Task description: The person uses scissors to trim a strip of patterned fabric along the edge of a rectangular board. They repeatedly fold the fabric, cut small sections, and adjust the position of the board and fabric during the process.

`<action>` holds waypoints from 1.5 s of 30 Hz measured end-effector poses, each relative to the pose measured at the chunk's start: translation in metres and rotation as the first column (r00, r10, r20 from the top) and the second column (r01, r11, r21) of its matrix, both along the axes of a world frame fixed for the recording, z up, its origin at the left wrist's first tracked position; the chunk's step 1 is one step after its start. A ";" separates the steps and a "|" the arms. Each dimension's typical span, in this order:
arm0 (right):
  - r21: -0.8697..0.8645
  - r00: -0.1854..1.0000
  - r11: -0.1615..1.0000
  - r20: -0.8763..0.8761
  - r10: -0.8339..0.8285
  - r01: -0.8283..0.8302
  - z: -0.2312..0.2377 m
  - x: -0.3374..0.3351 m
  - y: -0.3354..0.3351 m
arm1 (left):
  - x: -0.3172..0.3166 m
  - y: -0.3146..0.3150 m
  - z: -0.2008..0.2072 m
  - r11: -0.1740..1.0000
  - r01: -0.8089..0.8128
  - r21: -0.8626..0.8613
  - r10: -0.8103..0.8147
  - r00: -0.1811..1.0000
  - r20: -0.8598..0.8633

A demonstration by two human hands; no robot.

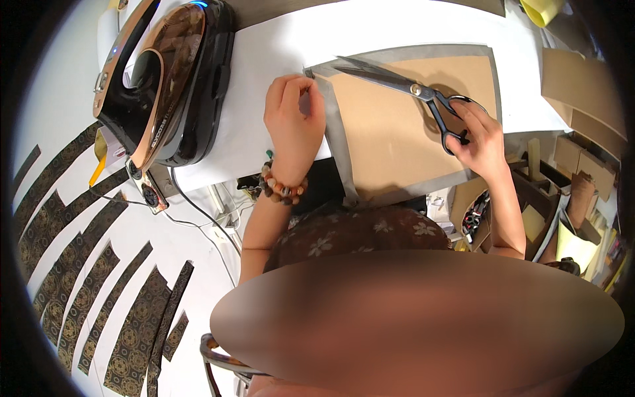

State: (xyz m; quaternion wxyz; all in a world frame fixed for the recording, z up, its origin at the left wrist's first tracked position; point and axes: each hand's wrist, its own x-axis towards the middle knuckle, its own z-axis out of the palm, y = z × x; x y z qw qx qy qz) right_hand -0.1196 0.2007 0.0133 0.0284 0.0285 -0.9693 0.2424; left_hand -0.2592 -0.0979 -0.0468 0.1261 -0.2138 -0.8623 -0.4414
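Panel [397, 145] overhangs the worktop's [264, 56] front edge, probably for reach; right hand [483, 140] grips scissors [417, 90]; left hand [294, 132] curls, hold unclear.

Wide fisheye view, worn on the head, facing down, near the hands [294, 124]

Panel [403, 145] lies on the table [264, 56]. Scissors [415, 90] over panel; iron [126, 109] left of panel; cardboard [577, 86] right of panel.

Left hand [295, 119] curls (rather loosely) while right hand [481, 140] grips.
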 end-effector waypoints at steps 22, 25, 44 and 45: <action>0.149 0.981 0.974 -0.071 0.182 -0.170 -0.003 -0.019 -0.007 | 0.011 0.006 0.002 0.996 0.015 -0.086 -0.019 0.999 -0.051; 0.164 0.980 0.971 -0.061 0.188 -0.176 -0.002 -0.017 -0.008 | 0.010 0.006 0.003 0.996 0.003 -0.085 -0.008 0.998 -0.058; 0.212 0.978 0.959 -0.051 0.201 -0.186 -0.006 -0.008 -0.017 | 0.014 0.005 0.004 0.999 -0.024 -0.043 0.024 1.000 0.001; 0.219 0.976 0.956 -0.053 0.211 -0.195 -0.007 -0.007 -0.018 | 0.015 0.004 0.003 0.999 -0.025 -0.043 0.026 1.000 0.004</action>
